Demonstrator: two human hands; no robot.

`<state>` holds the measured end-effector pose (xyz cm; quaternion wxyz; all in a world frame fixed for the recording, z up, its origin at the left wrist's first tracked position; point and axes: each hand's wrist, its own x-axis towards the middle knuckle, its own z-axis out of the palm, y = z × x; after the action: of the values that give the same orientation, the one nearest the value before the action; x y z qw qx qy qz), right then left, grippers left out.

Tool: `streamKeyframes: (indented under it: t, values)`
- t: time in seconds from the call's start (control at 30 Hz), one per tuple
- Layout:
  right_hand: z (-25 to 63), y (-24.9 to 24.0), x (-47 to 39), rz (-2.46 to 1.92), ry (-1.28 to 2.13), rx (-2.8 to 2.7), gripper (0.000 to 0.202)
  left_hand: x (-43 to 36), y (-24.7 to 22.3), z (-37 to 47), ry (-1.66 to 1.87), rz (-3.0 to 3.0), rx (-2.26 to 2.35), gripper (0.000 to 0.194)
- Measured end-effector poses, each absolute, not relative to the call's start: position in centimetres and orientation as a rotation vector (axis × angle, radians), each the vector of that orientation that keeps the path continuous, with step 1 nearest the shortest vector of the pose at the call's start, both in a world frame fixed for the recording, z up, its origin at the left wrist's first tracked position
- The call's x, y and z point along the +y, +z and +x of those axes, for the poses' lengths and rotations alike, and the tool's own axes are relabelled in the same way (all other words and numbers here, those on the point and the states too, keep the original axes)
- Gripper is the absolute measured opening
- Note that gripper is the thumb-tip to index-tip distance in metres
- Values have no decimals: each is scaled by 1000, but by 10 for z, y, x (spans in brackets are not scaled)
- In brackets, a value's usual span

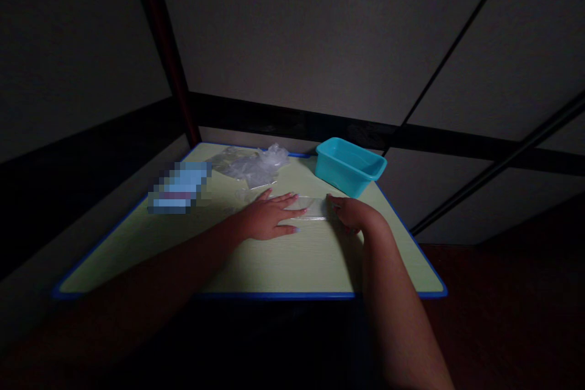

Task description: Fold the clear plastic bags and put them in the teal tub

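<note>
A clear plastic bag lies flat on the table in a narrow strip, folded or laid lengthwise. My left hand rests on its left part, palm down with the fingers spread. At the strip's right end my right hand is closed, thumb and fingers curled in at the edge of the plastic. The exact grip of those fingers is partly hidden. Behind my left hand sits a crumpled heap of clear plastic bags.
A turquoise plastic basin stands at the back right of the table. On the left lies a blurred-out light blue item. The pale yellow tabletop has a blue edge and stands close to the walls.
</note>
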<state>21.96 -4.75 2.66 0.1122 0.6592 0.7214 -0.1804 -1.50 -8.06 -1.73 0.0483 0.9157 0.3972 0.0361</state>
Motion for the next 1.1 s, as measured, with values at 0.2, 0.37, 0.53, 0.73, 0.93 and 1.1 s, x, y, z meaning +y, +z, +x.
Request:
streamKeyframes:
  t: [0.2, 0.37, 0.53, 0.73, 0.93, 1.1]
  values:
    - [222, 25, -46, 1873, -627, 2111, 60, -81, -15, -15, 85, 2784, 1212, 50]
    - [221, 27, -48, 1838, -600, 2139, 64, -81, -15, -15, 96, 2796, 1205, 51]
    - [219, 28, -48, 1832, -638, 2117, 64, -81, -15, -15, 79, 2791, 1210, 51]
    - [219, 28, -48, 1812, -609, 2122, 64, -81, -13, -14, 71, 2799, 1187, 52]
    - [221, 27, -46, 1755, -576, 2150, 58, -82, -12, -14, 70, 2804, 1168, 52]
    - [221, 28, -46, 1790, -589, 2126, 56, -82, -13, -15, 74, 2797, 1174, 51]
